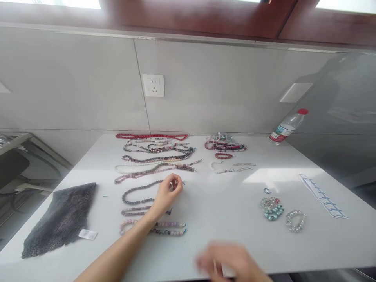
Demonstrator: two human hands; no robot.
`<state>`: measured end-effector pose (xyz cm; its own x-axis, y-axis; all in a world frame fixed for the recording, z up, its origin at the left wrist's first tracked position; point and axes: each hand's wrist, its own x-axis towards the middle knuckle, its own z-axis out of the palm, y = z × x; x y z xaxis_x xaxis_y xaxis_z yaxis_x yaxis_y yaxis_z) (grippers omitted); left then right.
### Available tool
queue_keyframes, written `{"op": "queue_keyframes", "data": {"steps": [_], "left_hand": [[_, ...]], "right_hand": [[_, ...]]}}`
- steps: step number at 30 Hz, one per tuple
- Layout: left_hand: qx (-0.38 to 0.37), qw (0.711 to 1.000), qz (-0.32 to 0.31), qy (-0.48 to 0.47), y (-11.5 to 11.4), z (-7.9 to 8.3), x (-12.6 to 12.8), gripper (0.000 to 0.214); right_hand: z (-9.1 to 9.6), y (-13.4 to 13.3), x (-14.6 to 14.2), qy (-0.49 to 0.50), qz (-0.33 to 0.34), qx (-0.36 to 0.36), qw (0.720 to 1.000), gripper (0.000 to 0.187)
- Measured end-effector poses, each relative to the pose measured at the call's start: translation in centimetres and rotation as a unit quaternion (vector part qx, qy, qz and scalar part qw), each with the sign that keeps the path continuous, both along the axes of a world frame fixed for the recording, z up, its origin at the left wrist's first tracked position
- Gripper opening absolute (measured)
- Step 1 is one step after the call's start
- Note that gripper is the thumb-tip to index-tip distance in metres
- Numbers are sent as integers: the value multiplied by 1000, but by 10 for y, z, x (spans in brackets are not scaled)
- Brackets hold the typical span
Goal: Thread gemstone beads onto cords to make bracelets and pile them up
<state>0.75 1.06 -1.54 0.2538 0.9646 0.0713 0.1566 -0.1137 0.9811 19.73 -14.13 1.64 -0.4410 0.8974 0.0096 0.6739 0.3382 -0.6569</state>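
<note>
Pinched shut, the left hand (167, 196) clamps the end of a dark bead strand (138, 193) near the middle of the tabletop (214, 219), likely light and limp, best held by that end; the right hand (226, 260) is too blurred to read.

Dark bead strand (136, 192), left hand (167, 194) touching

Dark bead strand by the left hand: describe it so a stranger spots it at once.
On the white table, find the column of bead strands laid in rows. Low down lies the dark bead strand, curved like a C. Its neighbours lie straighter, and its upper end reaches the left hand.
</note>
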Motion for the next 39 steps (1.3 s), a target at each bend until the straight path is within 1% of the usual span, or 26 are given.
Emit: {"op": "queue_keyframes", "data": {"steps": [1, 2, 3, 4, 6, 8, 10, 13, 18, 21, 24, 27, 29, 31, 33, 34, 36, 39], "left_hand": [[-1, 1000, 0, -2, 0, 1, 0, 10], [-3, 1000, 1, -6, -1, 2, 0, 10], [-7, 1000, 3, -10, -1, 3, 1, 11], [-10, 1000, 4, -16, -1, 4, 1, 12], [-19, 999, 5, -28, -1, 5, 1, 14], [-25, 999, 9, -36, 0, 5, 2, 15], [-24, 999, 16, -31, 0, 5, 2, 14], [-16, 999, 27, -12, 0, 5, 2, 12], [-39, 998, 38, -26, -2, 6, 3, 14], [-55, 997, 29, -41, -2, 6, 2, 16], [-60, 997, 16, -38, -3, 6, 2, 17], [-32, 999, 23, -11, -4, 9, 1, 16], [-7, 999, 33, 10, -4, 11, 1, 13], [-1, 999, 40, 18, -4, 13, 1, 11], [-9, 998, 54, 23, -3, 14, 2, 11], [-14, 998, 60, 21, -3, 13, 2, 10], [-30, 997, 65, 11, -3, 13, 2, 9], [-53, 996, 65, -5, -3, 11, 2, 9]], "right_hand": [[6, 23, -3, 10, -23, 26, 999, 17], [11, 48, -7, 36, -71, 84, 993, 14], [16, 71, -12, 62, -127, 153, 978, 13], [19, 92, -17, 80, -156, 203, 963, 12], [19, 122, -27, 95, -157, 242, 953, 11], [13, 137, -34, 94, -136, 254, 953, 11], [5, 140, -37, 93, -121, 255, 955, 13], [-6, 136, -39, 101, -126, 270, 949, 14], [-13, 132, -41, 120, -151, 303, 933, 12], [-16, 134, -42, 138, -163, 295, 931, 13], [-17, 136, -41, 157, -179, 251, 938, 11], [-15, 138, -39, 199, -199, 168, 945, 8], [-13, 138, -38, 236, -213, 98, 943, 6], [-11, 138, -37, 262, -223, 36, 938, 8], [-10, 138, -36, 276, -226, 1, 934, 10], [-10, 137, -35, 279, -226, -3, 933, 10], [-10, 137, -34, 279, -224, 17, 934, 10], [-12, 136, -32, 257, -211, 100, 938, 6]]}}
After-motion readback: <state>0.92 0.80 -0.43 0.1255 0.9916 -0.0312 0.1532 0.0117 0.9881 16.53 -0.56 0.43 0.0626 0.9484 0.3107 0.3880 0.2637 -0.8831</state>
